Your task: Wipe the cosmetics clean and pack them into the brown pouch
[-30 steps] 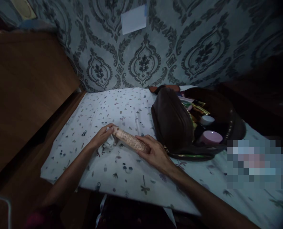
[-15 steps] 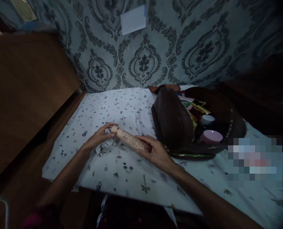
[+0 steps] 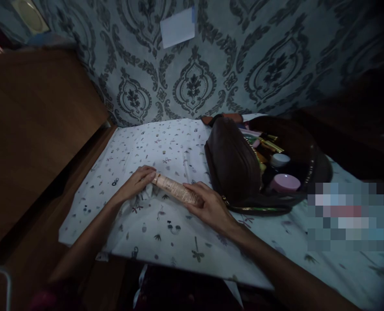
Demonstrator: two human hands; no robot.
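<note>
A slim, pale peach bottle [image 3: 175, 190] with small printed text lies slantwise between my hands, above the patterned cloth. Its lower end is gripped by my right hand [image 3: 209, 203], thumb on the near side and fingers over the far side. My left hand [image 3: 140, 179] is closed around the cap end, and its fingers hide the cap. Under the left fingers sits a crumpled white tissue or cloth [image 3: 146, 192], partly hidden. Just right of my right hand stands an open dark brown bag [image 3: 232, 160] with a gold zip.
Inside the bag are a pink round container [image 3: 286, 183], a white-lidded jar [image 3: 280, 160] and gold-coloured tubes [image 3: 271, 144]. White patterned cloth [image 3: 175, 142] covers the table. Wooden furniture [image 3: 39, 125] stands at left, a papered wall [image 3: 195, 86] behind. A blurred-out patch [image 3: 350, 216] lies right.
My left fingers have closed over the cap, which showed between finger and thumb before. My right hand keeps its hold on the bottle. The view has shifted slightly.
</note>
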